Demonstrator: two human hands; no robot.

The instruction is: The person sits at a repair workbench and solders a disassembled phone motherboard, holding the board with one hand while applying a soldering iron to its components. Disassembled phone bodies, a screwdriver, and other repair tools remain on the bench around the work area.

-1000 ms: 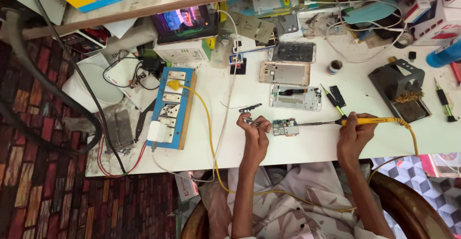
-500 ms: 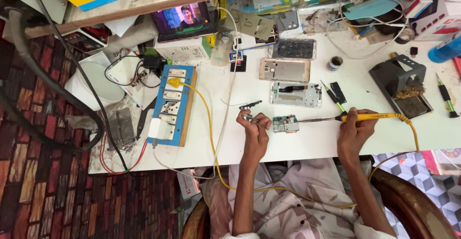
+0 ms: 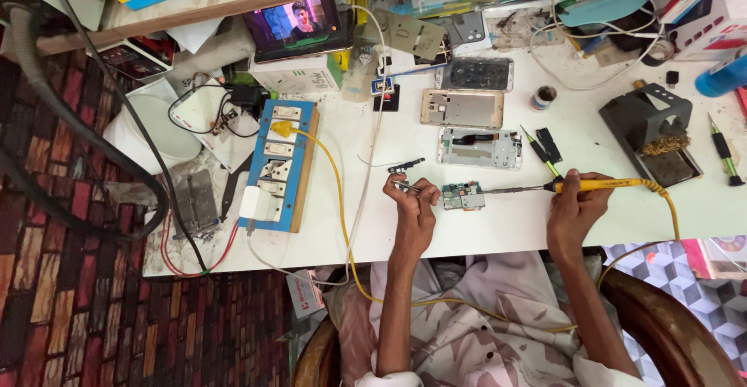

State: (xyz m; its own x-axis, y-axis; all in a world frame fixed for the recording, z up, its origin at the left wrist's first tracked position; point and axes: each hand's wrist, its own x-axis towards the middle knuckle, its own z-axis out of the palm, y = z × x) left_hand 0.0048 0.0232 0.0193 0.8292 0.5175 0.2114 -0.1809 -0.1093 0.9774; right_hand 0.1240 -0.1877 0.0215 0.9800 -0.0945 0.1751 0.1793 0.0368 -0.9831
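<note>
Near the front edge of the white bench (image 3: pixel 482 231), seen from the head camera, a small green circuit board (image 3: pixel 463 196) lies flat between the person's two hands. The left hand (image 3: pixel 415 212) rests on the bench just left of the board, its grip closed on thin metal tweezers (image 3: pixel 408 188) whose tips point toward the board's left side; whether they touch it is too small to tell. The right hand (image 3: pixel 574 208) sits to the right of the board, its grip clamped around the yellow handle of a soldering iron (image 3: pixel 591 185). The iron's slim metal shaft runs leftward, and its tip meets the board's right edge. A yellow cord leaves the handle's far end and curves off the front edge of the bench.

Behind the board, toward the middle of the bench, lie an opened phone frame (image 3: pixel 478 148) and a gold phone back (image 3: pixel 462 108). A dark soldering iron stand (image 3: pixel 652 133) stands toward the right edge. A blue power strip (image 3: pixel 278 165) on a wooden base lies toward the left edge. At the back edge, a small screen (image 3: pixel 296 28) leans upright.
</note>
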